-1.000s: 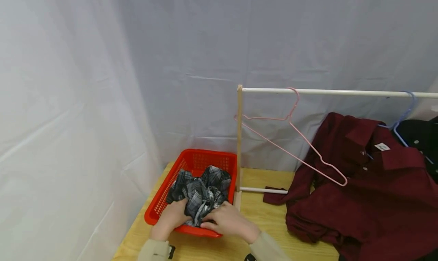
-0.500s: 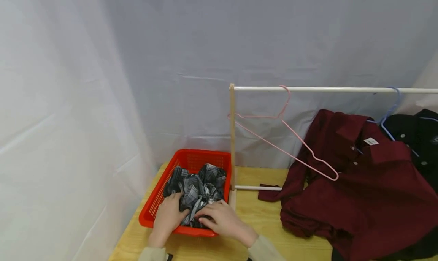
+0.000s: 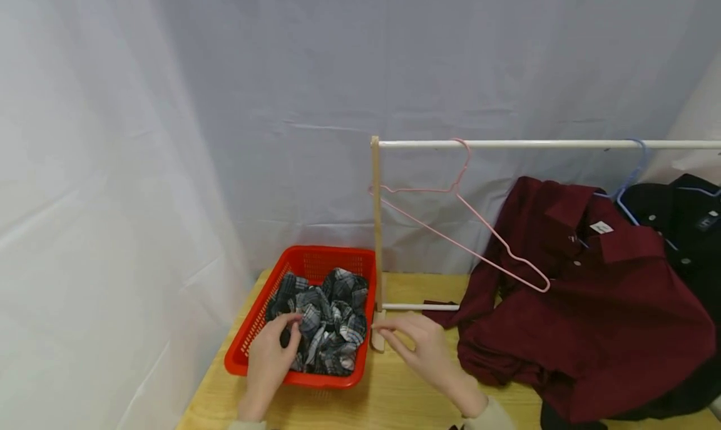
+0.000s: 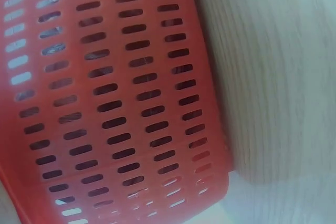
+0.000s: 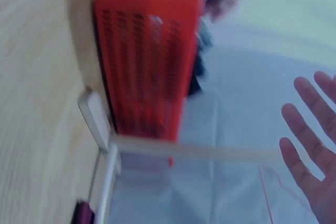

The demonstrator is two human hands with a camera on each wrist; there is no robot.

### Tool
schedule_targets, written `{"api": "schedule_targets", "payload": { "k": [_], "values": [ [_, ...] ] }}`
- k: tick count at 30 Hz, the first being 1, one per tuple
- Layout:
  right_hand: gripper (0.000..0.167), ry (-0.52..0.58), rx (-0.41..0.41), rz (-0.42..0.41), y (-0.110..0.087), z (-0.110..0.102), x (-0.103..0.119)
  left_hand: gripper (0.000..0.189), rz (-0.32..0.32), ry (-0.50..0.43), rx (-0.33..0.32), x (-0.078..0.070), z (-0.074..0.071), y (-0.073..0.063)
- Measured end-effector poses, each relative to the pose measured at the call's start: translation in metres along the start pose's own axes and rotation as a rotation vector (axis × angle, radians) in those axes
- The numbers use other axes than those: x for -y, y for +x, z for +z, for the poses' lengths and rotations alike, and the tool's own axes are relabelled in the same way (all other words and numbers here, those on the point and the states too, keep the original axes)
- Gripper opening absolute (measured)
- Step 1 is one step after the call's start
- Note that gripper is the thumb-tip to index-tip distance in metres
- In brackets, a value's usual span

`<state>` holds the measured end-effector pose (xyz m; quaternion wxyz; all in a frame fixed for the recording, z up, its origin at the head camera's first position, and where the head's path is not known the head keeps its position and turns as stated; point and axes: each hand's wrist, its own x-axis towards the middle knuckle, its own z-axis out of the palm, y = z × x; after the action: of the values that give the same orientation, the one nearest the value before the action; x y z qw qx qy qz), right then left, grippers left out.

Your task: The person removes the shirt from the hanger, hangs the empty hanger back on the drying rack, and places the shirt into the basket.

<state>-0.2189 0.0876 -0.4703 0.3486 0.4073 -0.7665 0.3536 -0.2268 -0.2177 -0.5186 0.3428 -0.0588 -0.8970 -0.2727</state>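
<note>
A crumpled black, grey and white plaid cloth garment (image 3: 315,314) lies in a red perforated plastic basket (image 3: 360,361). My left hand (image 3: 267,358) hovers over the basket's near left side, thumb and fingers apart at the cloth; whether the fingertips touch it cannot be made out. To the right of the basket, my right hand (image 3: 425,348) is in the air holding nothing. The right wrist view catches its spread fingers (image 5: 304,114). Only the basket's slotted wall (image 4: 121,93) fills most of the left wrist view.
Right of the basket stands a rack with a wooden post (image 3: 377,230) and white rail (image 3: 535,144). A pink hanger (image 3: 467,250) dangles from it. A maroon shirt (image 3: 597,317) and a black shirt (image 3: 684,230) hang farther right, above the wooden table (image 3: 417,392).
My right hand has lifted off the plaid garment and moved right, outside the basket. My left hand has shifted slightly. The head view has turned a little to the right.
</note>
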Motion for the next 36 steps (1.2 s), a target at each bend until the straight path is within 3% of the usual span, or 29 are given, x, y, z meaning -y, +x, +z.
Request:
{"api": "schedule_targets", "payload": {
  "k": [5,10,13,16,21,27,31,36],
  "values": [
    [0.021,-0.035,-0.078,0.076,-0.012,-0.050,-0.012,0.013,0.011,-0.044,-0.042,-0.001,0.003,-0.001],
    [0.019,-0.091,-0.130,0.123,-0.025,-0.097,-0.023,0.013,-0.035,-0.126,-0.094,0.002,-0.001,0.000],
    [0.018,-0.158,-0.174,0.134,-0.028,-0.124,-0.028,0.013,-0.061,-0.144,-0.096,0.001,-0.006,0.001],
    [0.021,-0.238,-0.240,0.144,-0.028,-0.152,-0.034,0.014,-0.047,-0.150,-0.087,-0.008,-0.009,0.003],
    [0.020,-0.361,-0.345,0.195,-0.025,-0.195,-0.040,0.015,0.069,-0.177,-0.087,-0.037,-0.007,0.015],
    [0.017,-0.540,-0.435,0.227,-0.014,-0.236,-0.044,0.014,0.259,-0.181,-0.076,-0.075,0.000,0.039],
    [0.022,-0.674,-0.431,0.253,-0.010,-0.259,-0.048,0.015,0.358,-0.146,-0.072,-0.100,0.002,0.059],
    [0.030,-0.819,-0.389,0.310,-0.015,-0.284,-0.056,0.017,0.421,-0.126,-0.060,-0.126,0.001,0.090]
  ]
}}
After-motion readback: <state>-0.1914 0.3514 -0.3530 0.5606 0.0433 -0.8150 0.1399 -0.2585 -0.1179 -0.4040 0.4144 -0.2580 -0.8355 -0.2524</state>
